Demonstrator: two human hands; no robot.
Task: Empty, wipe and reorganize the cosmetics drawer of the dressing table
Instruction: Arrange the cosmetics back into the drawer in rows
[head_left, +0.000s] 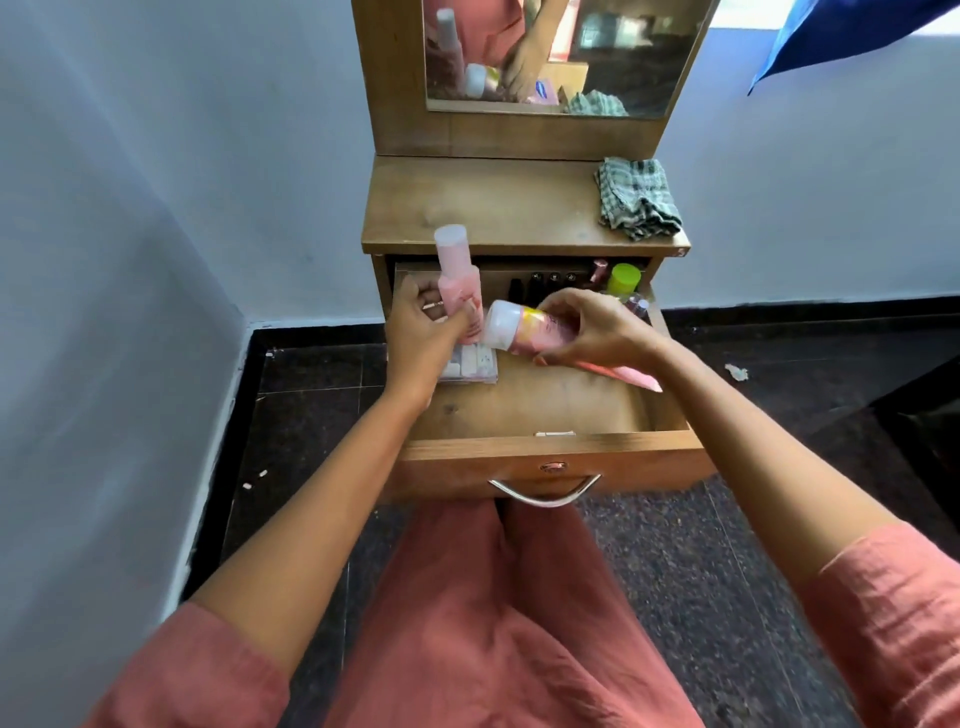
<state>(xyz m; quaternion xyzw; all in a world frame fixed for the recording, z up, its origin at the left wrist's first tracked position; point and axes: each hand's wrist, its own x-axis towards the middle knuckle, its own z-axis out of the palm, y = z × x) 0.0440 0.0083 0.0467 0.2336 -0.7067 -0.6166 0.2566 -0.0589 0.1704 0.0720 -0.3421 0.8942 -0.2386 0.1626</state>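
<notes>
The wooden drawer (550, 452) of the dressing table stands pulled out in front of me. My left hand (423, 332) grips a tall pink bottle (457, 275) upright over the drawer's left side. My right hand (592, 327) holds a shorter pink bottle with a white cap (519, 327) lying sideways, cap pointing left. Below the left hand lies a clear pouch of small items (470, 366). A pink tube (623, 375) lies under my right wrist. At the drawer's back stand several dark small bottles (540, 283) and a green-capped bottle (623, 278).
A green checked cloth (636, 200) lies crumpled on the right of the tabletop (483, 208). A mirror (561, 52) rises behind it. White walls close in on the left and back. Dark floor with small scraps surrounds the table.
</notes>
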